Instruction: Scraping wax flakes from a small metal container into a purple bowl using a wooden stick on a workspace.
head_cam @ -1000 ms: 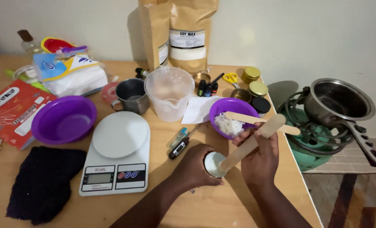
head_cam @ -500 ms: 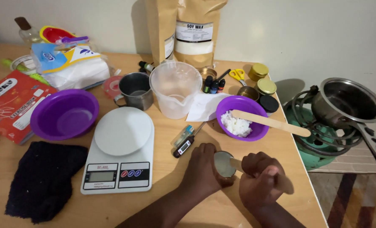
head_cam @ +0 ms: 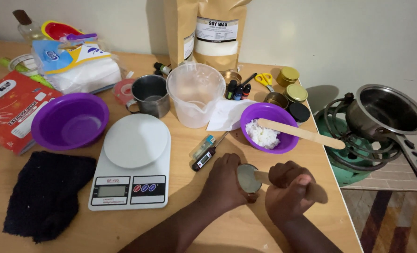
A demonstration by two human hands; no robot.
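My left hand grips a small round metal tin, tilted on its side near the front edge of the wooden table. My right hand is closed around a flat wooden stick whose tip reaches into the tin. Just behind them sits a small purple bowl holding white wax flakes, with a second wooden stick resting across its rim.
A white kitchen scale, a digital thermometer, a lighter, a clear plastic jug, a metal mug, a large purple bowl and a black cloth lie to the left. A pot on a green stove stands right.
Both hands have come down toward the table's front edge. The tin has gone from upright to lying on its side, and the stick from raised to low and nearly level.
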